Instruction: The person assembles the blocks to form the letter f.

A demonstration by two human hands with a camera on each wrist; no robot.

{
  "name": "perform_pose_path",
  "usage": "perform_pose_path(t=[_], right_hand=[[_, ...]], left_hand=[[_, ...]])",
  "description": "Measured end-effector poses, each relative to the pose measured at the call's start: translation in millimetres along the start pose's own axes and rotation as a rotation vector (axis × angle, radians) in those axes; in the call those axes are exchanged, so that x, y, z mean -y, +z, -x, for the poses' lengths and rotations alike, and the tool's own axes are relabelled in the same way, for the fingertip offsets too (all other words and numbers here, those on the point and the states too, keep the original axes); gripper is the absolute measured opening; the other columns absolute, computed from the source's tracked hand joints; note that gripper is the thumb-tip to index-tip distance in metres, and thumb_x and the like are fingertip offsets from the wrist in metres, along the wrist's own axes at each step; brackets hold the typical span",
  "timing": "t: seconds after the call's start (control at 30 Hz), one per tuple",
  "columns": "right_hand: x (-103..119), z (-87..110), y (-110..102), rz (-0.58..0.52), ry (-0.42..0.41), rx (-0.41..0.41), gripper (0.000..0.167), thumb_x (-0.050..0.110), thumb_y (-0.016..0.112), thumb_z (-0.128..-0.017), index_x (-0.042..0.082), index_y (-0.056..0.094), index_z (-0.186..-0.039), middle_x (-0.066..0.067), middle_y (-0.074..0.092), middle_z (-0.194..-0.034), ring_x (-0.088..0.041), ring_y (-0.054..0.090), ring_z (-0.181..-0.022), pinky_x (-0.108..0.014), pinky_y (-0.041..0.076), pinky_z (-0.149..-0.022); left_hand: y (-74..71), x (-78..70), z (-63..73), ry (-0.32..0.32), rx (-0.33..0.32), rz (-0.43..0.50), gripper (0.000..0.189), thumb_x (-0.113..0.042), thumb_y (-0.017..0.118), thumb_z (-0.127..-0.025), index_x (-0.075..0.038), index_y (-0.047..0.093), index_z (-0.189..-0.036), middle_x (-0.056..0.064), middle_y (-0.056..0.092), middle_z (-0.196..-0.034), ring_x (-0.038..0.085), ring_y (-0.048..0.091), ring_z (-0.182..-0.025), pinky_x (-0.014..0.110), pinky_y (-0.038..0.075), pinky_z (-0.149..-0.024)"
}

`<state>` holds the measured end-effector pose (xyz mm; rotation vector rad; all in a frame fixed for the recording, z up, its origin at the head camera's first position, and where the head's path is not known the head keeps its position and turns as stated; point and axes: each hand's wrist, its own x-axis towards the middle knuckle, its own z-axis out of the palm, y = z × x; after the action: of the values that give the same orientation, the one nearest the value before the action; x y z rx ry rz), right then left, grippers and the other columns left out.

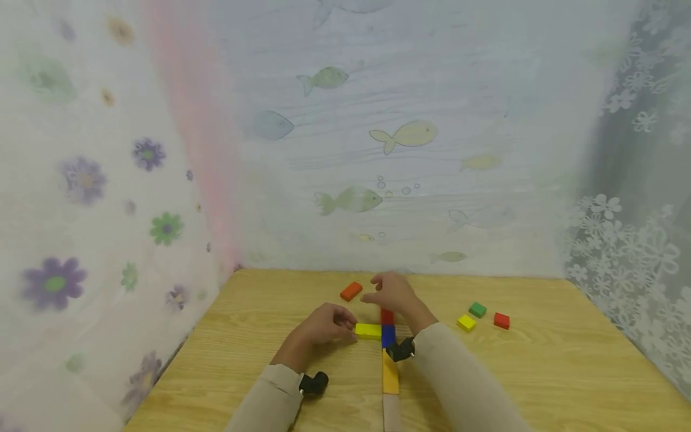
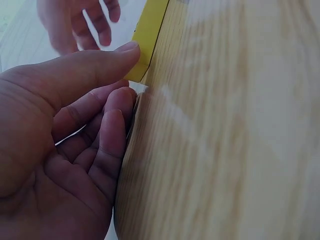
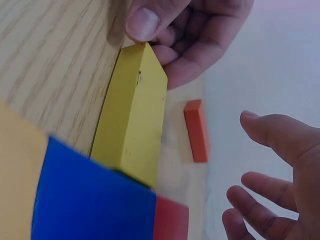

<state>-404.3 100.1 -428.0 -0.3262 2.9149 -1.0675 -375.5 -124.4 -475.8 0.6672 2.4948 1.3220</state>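
A yellow block (image 1: 368, 331) lies sideways on the table, its right end against a blue block (image 1: 388, 336) in a line of blocks. My left hand (image 1: 326, 326) pinches the yellow block's outer end, thumb and fingertips at its corners. Beyond the blue block, the line runs to a red block (image 1: 387, 316); towards me come an orange-yellow block (image 1: 390, 372) and a pale block (image 1: 391, 411). Over the far end of the line hovers my right hand (image 1: 395, 294), holding nothing, its thumb and fingers apart in the right wrist view.
An orange-red block (image 1: 351, 291) lies alone behind my left hand. To the right sit a small green block (image 1: 477, 309), a small yellow block (image 1: 466, 323) and a small red block (image 1: 501, 321). Patterned cloth walls stand behind the table's back edge (image 1: 302, 270) and along the sides.
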Motion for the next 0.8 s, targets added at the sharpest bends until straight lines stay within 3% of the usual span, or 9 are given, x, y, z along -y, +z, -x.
perform_pose_path(t=[0.4,0.5,0.63,0.8], right_hand=[[12,-15.9,23,0.040,0.040,0.002,0.070,0.046,0.085,-0.083,0.003,0.065,-0.134,-0.012,0.069,-0.129,-0.031,0.066,-0.113,-0.049,0.055,-0.094],[15,-20.0,31,0.076,0.043,0.010,0.056,0.049,0.084,-0.082,0.006,0.070,-0.115,-0.008,0.071,-0.109,-0.028,0.065,-0.096,-0.045,0.051,-0.084],[19,-19.9,38,0.089,0.059,0.003,0.044,0.049,0.084,-0.082,0.012,0.063,-0.091,-0.003,0.062,-0.083,-0.023,0.056,-0.074,-0.039,0.038,-0.072],[23,-17.8,39,0.115,0.068,-0.043,0.043,0.047,0.086,-0.080,0.013,0.061,-0.088,-0.002,0.061,-0.081,-0.024,0.056,-0.073,-0.043,0.038,-0.073]], left_hand=[[1.5,-2.0,-0.5,0.041,0.025,-0.006,0.025,-0.016,0.085,-0.087,-0.008,0.075,-0.108,-0.001,0.071,-0.094,0.013,0.064,-0.084,0.027,0.055,-0.079],[0.1,1.2,1.9,0.048,0.022,-0.002,0.024,-0.014,0.084,-0.087,-0.007,0.075,-0.108,0.000,0.070,-0.093,0.013,0.063,-0.083,0.026,0.054,-0.078],[-0.9,4.5,2.8,0.044,0.017,0.007,0.025,-0.014,0.083,-0.088,-0.007,0.075,-0.110,0.001,0.071,-0.096,0.014,0.064,-0.085,0.026,0.054,-0.079],[-1.0,3.4,-1.3,0.051,0.022,0.004,0.024,-0.016,0.084,-0.088,-0.007,0.074,-0.109,0.003,0.070,-0.097,0.014,0.064,-0.085,0.029,0.054,-0.080]])
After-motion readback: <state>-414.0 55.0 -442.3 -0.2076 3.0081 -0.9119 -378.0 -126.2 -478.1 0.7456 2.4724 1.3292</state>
